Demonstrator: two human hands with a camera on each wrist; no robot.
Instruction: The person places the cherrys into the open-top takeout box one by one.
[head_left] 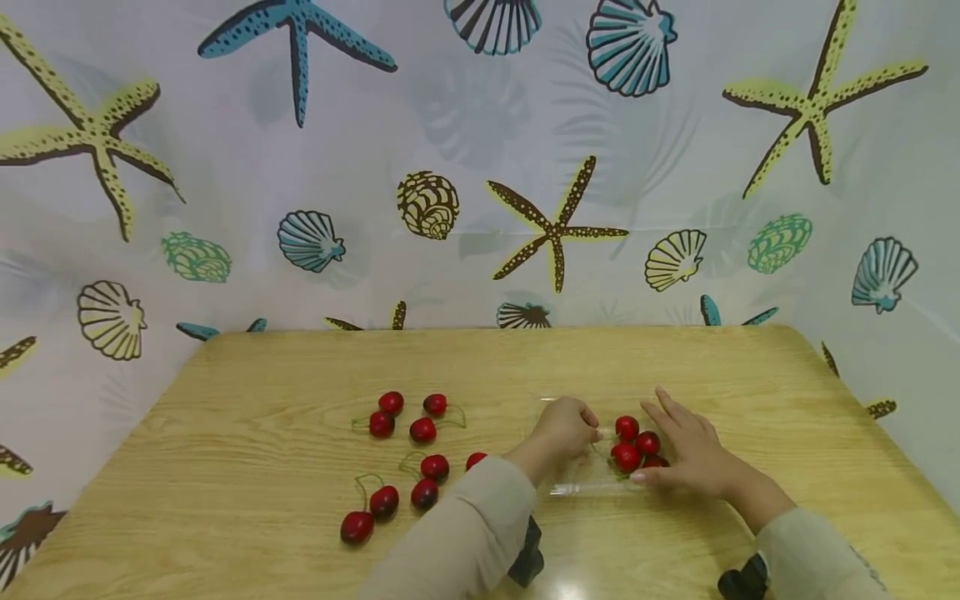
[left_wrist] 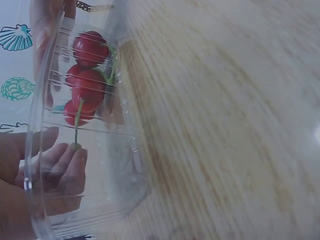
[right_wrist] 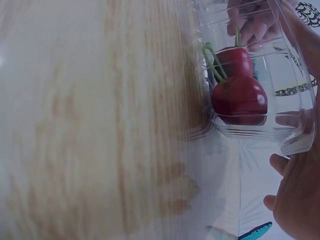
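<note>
A clear plastic box (head_left: 564, 489) lies on the wooden table, seen side-on in both wrist views. Several red cherries (head_left: 626, 456) with green stems are grouped toward its right end. My left hand (head_left: 564, 427) reaches in at the left end, its fingers curled, and pinches the tip of a cherry stem (left_wrist: 77, 125). That stem leads up to a cherry (left_wrist: 89, 90) among the grouped ones. My right hand (head_left: 693, 454) lies over the box's right end beside the cherries, fingers spread and fairly straight, thumb along the near side. Part of the box is hidden behind both hands.
Pairs of cherries joined by stems lie left of the box, such as the far pair (head_left: 386, 414) and the nearest pair (head_left: 371, 515). Another cherry (head_left: 476, 460) is partly covered by my left sleeve. A shell-and-starfish cloth (head_left: 480, 250) hangs behind the table (head_left: 247, 467).
</note>
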